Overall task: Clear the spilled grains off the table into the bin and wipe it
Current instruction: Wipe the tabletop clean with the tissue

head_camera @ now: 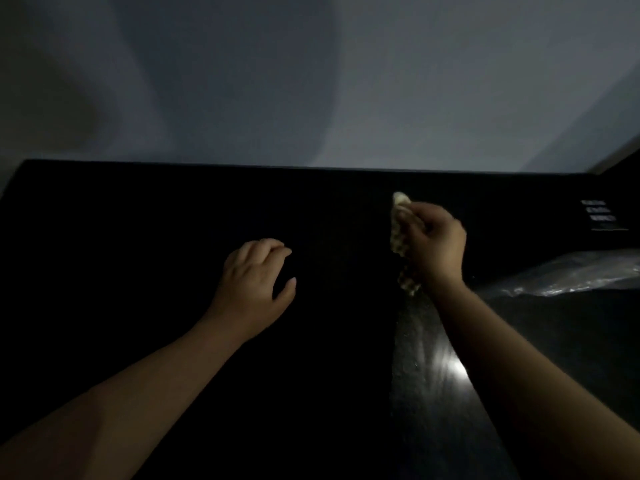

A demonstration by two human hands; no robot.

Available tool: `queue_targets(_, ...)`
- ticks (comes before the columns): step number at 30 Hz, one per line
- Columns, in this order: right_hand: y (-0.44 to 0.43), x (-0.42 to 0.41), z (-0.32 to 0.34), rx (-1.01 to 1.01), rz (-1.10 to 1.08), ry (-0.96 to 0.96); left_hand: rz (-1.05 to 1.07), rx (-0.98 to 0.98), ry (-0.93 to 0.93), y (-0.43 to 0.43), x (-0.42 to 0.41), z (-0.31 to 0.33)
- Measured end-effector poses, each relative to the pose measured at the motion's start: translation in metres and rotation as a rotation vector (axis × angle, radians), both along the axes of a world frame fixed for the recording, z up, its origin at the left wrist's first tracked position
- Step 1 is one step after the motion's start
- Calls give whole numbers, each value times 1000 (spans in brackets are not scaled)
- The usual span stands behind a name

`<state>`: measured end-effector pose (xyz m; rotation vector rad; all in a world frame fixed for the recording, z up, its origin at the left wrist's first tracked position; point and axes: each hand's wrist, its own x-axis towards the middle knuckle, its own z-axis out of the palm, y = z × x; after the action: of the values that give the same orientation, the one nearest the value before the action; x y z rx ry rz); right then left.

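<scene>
— Your two hands reach out over one dark table. How do you have them?

— Your left hand is palm down, fingers loosely curled, holding nothing. I cannot tell whether it touches the top. Your right hand is fisted round one cloth, which is pale, checked and crumpled. It sticks out above your knuckles and trails below your wrist.

— And the grains you are after?

— It is too dark to make them out. You have one glossy, speckled strip of tabletop with a bright glare beside your right forearm.

— What else is near you?

— One crinkled clear plastic sheet lies right of your right wrist. One small label with blurred white lettering sits beyond it, and a plain grey wall stands behind the table.
</scene>
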<state>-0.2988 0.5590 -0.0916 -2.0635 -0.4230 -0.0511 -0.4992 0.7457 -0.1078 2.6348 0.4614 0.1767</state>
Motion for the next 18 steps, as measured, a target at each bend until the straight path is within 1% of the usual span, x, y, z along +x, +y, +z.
queue_targets(2, 18, 28, -3, -15, -17, -78, -25, 55, -13, 7, 7, -9)
queue_targets(5, 41, 65, -12, -135, 10, -201, -28, 95, -20, 10, 5, -19)
queue_targets(7, 52, 87, -25, -229, 22, -196, -26, 96, -39, 11, 3, -23)
queue_targets(10, 65, 103, -42, -261, 35, -126, -25, 105, -33, 12, 4, -24)
queue_targets(12, 73, 103, -47, -242, 43, -121, -26, 115, -23, 12, 4, -25)
queue_targets(14, 75, 94, -47, -197, 68, -66, -24, 129, -15, 12, 4, -24)
queue_targets(16, 71, 74, -45, -149, 162, -24, -24, 136, -10, 12, 4, -23)
queue_targets(18, 56, 43, -43, -174, 277, -93, -12, 132, -10, 11, 3, -21)
